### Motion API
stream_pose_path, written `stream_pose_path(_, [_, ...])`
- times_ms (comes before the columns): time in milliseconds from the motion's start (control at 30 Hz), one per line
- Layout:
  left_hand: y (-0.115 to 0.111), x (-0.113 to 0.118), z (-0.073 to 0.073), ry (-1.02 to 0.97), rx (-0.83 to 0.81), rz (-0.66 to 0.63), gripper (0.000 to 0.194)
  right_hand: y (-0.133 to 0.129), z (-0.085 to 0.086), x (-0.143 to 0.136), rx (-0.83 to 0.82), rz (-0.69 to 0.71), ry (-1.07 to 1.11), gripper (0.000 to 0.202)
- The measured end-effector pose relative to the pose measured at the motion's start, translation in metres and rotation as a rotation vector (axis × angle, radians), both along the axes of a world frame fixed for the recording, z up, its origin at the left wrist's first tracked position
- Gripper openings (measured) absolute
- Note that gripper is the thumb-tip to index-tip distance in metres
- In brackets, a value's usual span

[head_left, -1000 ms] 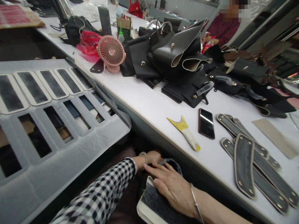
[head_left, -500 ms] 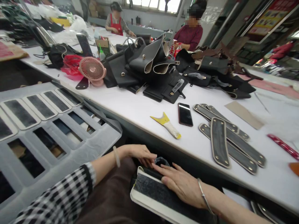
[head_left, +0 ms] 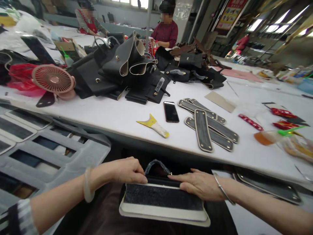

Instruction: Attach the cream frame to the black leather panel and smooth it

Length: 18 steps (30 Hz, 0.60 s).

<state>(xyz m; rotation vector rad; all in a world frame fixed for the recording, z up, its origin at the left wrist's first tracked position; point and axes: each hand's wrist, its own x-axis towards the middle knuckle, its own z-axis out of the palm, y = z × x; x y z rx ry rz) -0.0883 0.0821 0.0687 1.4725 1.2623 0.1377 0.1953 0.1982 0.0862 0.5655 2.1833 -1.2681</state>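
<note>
On my lap lies a black bag (head_left: 161, 181) with a wrapped curved handle (head_left: 157, 161) on its far side. A cream-edged panel with a dark centre (head_left: 162, 197) rests on the near side of the bag. My left hand (head_left: 128, 171) is closed on the bag's left top edge, thumb along the edge and fingertips hidden behind. My right hand (head_left: 199, 184) lies over the right end, its index finger stretched toward the handle's metal end and its other fingers apart.
On the white table (head_left: 117, 122) lie a yellow-white tool (head_left: 154, 125), a phone (head_left: 171, 112), several dark straps (head_left: 203, 130), a pink fan (head_left: 53, 79) and piled black bags (head_left: 117, 65). Grey slotted trays (head_left: 97, 151) stand left. Two people sit across the table.
The view has swung right. My hands have moved apart along the bag's top edge, the left one leftward. The bag now sits more level, and more of its handle shows.
</note>
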Motion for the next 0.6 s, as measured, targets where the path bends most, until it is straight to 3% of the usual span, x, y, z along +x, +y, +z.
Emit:
stream_pose_path(167, [0.004,0.005,-0.002,0.05,0.031,-0.049,0.026,-0.014,-0.003,-0.027,0.049,0.052,0.034,0.046])
stream_pose_path(267, [0.005,0.011,-0.003,0.104,0.07,-0.045,0.027,-0.022,-0.011,-0.043,0.077,0.003,0.085,0.045])
stream_pose_path(367, [0.001,0.022,0.0,0.172,0.182,0.012,0.03,-0.017,-0.019,-0.046,-0.076,-0.214,0.142,0.043])
stream_pose_path(467, [-0.013,0.043,0.005,0.249,0.394,0.158,0.03,-0.001,-0.03,-0.024,-0.238,-0.511,0.274,0.054])
stream_pose_path(533, [-0.026,0.062,0.008,0.247,0.526,0.199,0.023,0.0,-0.043,0.003,-0.208,-0.726,0.359,0.072])
stream_pose_path(600, [-0.037,0.084,0.009,0.208,0.605,0.152,0.014,-0.016,-0.063,0.029,-0.153,-0.968,0.431,0.085])
